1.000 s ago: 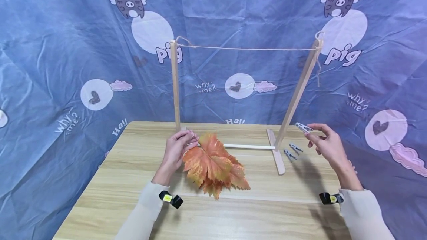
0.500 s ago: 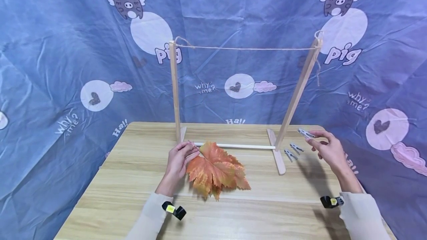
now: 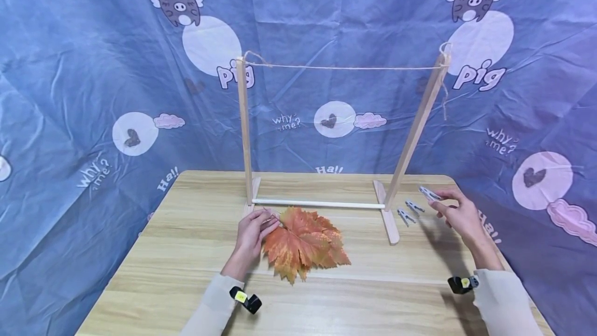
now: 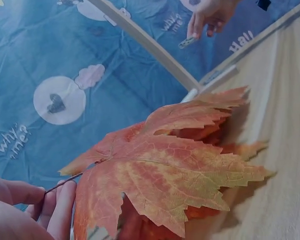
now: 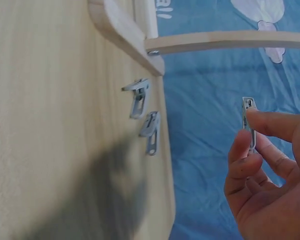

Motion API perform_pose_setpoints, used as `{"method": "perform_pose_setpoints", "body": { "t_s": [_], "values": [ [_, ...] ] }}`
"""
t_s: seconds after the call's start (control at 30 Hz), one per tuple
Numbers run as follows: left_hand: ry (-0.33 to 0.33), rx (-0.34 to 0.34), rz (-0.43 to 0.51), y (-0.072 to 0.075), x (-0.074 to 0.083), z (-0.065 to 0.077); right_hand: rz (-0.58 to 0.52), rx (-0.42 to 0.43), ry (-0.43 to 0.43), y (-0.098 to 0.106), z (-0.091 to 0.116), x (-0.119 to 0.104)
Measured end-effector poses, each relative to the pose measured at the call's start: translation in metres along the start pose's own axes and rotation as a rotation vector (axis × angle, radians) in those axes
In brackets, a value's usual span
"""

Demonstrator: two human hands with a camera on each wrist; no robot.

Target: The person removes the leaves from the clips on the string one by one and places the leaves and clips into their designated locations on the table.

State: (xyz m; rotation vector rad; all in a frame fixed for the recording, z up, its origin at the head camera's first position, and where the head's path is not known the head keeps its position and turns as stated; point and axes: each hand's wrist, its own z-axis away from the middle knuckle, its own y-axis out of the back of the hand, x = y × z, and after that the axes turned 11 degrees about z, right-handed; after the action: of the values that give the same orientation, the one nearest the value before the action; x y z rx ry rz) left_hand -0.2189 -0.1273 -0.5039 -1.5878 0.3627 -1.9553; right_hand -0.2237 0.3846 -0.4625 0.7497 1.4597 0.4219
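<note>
My left hand (image 3: 253, 232) pinches the thin stem of an orange-red artificial maple leaf (image 3: 303, 242). In the left wrist view the leaf (image 4: 155, 170) shows more leaves layered beneath it, and the stem runs between thumb and fingers. Over the table's right side, my right hand (image 3: 459, 217) pinches a grey clothespin (image 3: 428, 193) between thumb and fingers; its tip points away from the hand. Two more clothespins, one (image 3: 406, 217) nearer and one (image 3: 414, 207) farther, lie on the table left of that hand. Both (image 5: 138, 97) also show in the right wrist view.
A wooden frame stands at the table's back, with a left post (image 3: 244, 128), a right post (image 3: 415, 134) and a white bottom rod (image 3: 322, 204). A twine line (image 3: 345, 68) is strung between the post tops. Behind hangs a blue printed cloth (image 3: 298, 19).
My left hand has drawn toward me and slightly right with the leaf, uncovering the rod's left end. My right hand has lowered a little with the clothespin.
</note>
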Motion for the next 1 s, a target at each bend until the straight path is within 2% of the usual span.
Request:
{"method": "perform_pose_setpoints", "body": {
  "t_s": [0.2, 0.57, 0.9, 1.0],
  "values": [
    [0.009, -0.021, -0.05, 0.005, -0.008, -0.004, 0.024, -0.02, -0.029, -0.004, 0.0, 0.013],
    [0.046, -0.015, -0.195, 0.01, -0.014, -0.016, 0.055, -0.027, -0.076, -0.011, -0.002, 0.031],
    [0.052, -0.034, -0.289, 0.012, -0.015, -0.019, 0.052, -0.084, -0.227, -0.015, -0.004, 0.04],
    [0.05, -0.038, -0.306, 0.013, -0.015, -0.019, 0.07, -0.105, -0.245, -0.015, -0.003, 0.042]
  ]
}}
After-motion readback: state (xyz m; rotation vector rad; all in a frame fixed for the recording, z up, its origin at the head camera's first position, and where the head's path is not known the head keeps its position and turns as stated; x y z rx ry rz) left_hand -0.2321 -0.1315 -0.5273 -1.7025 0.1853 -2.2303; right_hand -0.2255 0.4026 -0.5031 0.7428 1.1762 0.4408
